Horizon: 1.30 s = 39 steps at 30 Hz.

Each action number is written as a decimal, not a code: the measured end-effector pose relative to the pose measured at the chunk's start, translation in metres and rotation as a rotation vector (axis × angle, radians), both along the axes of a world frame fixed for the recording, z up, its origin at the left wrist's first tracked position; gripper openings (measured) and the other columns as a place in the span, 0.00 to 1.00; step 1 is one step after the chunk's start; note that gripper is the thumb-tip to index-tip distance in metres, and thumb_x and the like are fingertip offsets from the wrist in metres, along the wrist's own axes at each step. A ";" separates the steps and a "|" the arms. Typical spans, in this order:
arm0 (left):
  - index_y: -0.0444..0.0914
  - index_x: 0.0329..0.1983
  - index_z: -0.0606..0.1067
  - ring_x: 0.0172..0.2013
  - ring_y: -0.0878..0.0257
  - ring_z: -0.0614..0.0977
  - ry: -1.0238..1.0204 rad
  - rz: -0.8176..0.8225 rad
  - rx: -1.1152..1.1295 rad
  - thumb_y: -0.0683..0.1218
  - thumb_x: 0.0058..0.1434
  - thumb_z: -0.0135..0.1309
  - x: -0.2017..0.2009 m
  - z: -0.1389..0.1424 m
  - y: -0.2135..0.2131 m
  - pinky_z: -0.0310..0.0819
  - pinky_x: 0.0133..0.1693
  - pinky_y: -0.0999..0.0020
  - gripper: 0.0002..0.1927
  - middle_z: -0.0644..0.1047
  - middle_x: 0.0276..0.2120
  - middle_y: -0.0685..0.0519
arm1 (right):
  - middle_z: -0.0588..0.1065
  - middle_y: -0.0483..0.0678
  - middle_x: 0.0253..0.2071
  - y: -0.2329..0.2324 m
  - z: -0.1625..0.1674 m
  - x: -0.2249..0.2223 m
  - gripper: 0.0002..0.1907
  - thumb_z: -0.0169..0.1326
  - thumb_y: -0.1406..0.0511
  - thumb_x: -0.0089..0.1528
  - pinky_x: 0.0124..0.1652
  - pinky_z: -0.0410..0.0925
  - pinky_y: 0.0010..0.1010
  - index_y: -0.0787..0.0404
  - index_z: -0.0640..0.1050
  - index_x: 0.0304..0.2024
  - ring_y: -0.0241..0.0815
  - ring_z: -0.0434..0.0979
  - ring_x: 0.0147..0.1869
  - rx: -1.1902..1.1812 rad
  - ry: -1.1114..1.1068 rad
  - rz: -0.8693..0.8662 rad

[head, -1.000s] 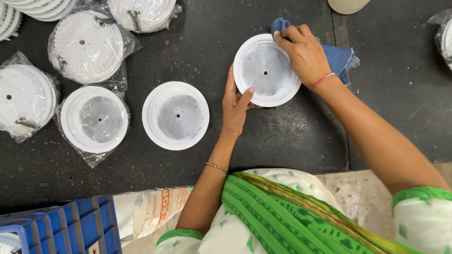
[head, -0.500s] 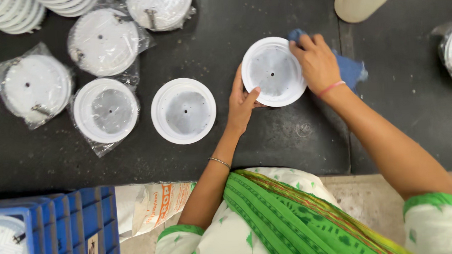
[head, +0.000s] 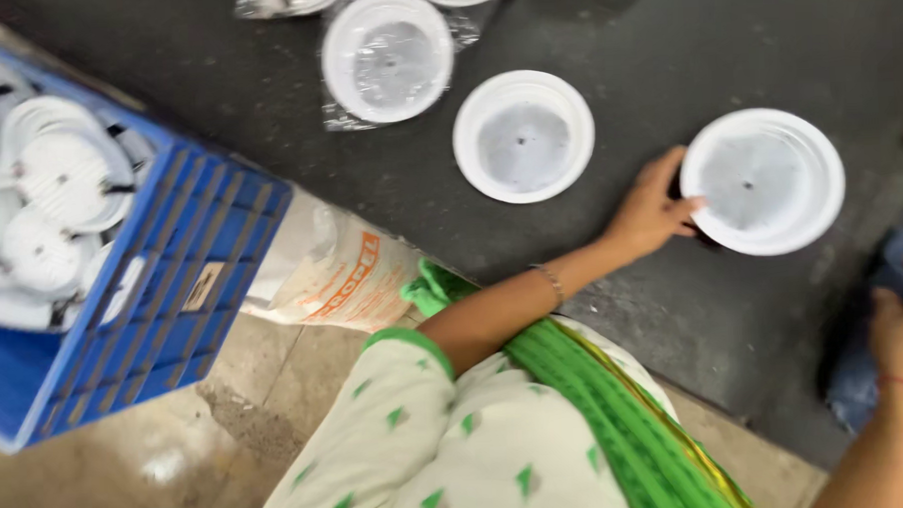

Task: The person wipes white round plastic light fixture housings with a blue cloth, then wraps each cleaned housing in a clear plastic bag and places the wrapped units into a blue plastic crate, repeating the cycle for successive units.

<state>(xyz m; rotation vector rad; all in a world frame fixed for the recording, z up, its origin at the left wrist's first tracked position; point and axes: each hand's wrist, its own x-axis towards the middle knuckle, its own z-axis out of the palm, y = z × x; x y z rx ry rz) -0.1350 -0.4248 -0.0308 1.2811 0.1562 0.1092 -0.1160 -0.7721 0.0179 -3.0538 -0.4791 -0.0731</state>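
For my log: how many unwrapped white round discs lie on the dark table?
2: one disc under the left hand, one beside it. Bagged ones sit further off.
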 end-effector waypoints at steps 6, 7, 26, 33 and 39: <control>0.38 0.72 0.58 0.41 0.61 0.84 0.052 -0.042 -0.005 0.42 0.66 0.55 -0.076 0.031 0.054 0.84 0.37 0.69 0.33 0.65 0.66 0.46 | 0.72 0.57 0.59 0.035 0.036 -0.039 0.15 0.64 0.68 0.64 0.65 0.65 0.44 0.60 0.80 0.54 0.58 0.71 0.64 0.210 -0.252 0.025; 0.38 0.71 0.61 0.41 0.63 0.83 0.089 -0.100 -0.026 0.42 0.67 0.54 -0.096 0.039 0.067 0.82 0.38 0.71 0.30 0.68 0.64 0.48 | 0.74 0.56 0.58 0.054 0.046 -0.047 0.14 0.64 0.69 0.65 0.64 0.66 0.43 0.60 0.80 0.54 0.57 0.72 0.64 0.270 -0.234 0.040; 0.39 0.65 0.63 0.54 0.37 0.76 0.926 0.588 0.902 0.50 0.53 0.67 -0.341 -0.068 0.306 0.73 0.53 0.48 0.39 0.54 0.70 0.35 | 0.79 0.50 0.51 0.400 0.099 -0.181 0.20 0.57 0.68 0.57 0.50 0.71 0.38 0.58 0.80 0.53 0.54 0.78 0.53 0.346 0.902 1.112; 0.34 0.75 0.53 0.56 0.46 0.78 1.130 0.475 0.747 0.61 0.59 0.61 -0.352 -0.111 0.374 0.75 0.54 0.52 0.49 0.73 0.59 0.40 | 0.78 0.49 0.51 0.480 0.055 -0.199 0.15 0.55 0.67 0.63 0.50 0.70 0.39 0.58 0.79 0.53 0.53 0.78 0.54 0.176 0.882 1.231; 0.37 0.43 0.80 0.47 0.46 0.87 1.224 0.149 0.253 0.63 0.68 0.43 -0.365 -0.143 0.315 0.80 0.50 0.55 0.27 0.86 0.45 0.44 | 0.73 0.53 0.63 0.553 -0.075 -0.217 0.23 0.60 0.67 0.59 0.62 0.63 0.45 0.59 0.79 0.58 0.56 0.69 0.66 0.165 0.582 1.355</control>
